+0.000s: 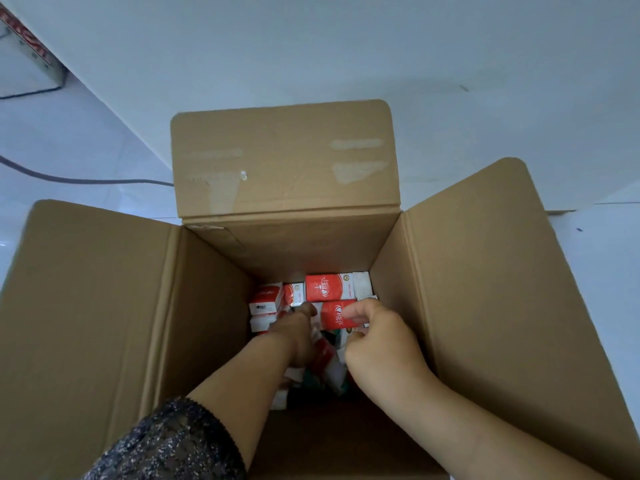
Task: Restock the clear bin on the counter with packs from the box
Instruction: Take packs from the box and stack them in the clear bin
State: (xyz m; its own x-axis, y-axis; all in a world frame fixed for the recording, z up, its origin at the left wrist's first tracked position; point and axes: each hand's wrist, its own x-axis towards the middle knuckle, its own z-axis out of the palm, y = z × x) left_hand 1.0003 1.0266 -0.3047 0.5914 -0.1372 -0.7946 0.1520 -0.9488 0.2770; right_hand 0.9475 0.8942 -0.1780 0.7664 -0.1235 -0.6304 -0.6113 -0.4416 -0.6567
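An open cardboard box (450, 306) stands on the white floor with its flaps spread. Several red and white packs (329, 286) lie at its bottom. My right hand (381, 344) reaches into the box and pinches one red pack (334, 315) between thumb and fingers. My left hand (298, 336) is deep in the box beside that pack, fingers down among the packs; what it holds is hidden. The clear bin is not in view.
A grey cable (86, 180) runs across the white floor to the left of the box. A white appliance with red lettering (24, 64) sits at the top left. A white wall (346, 46) rises behind the box.
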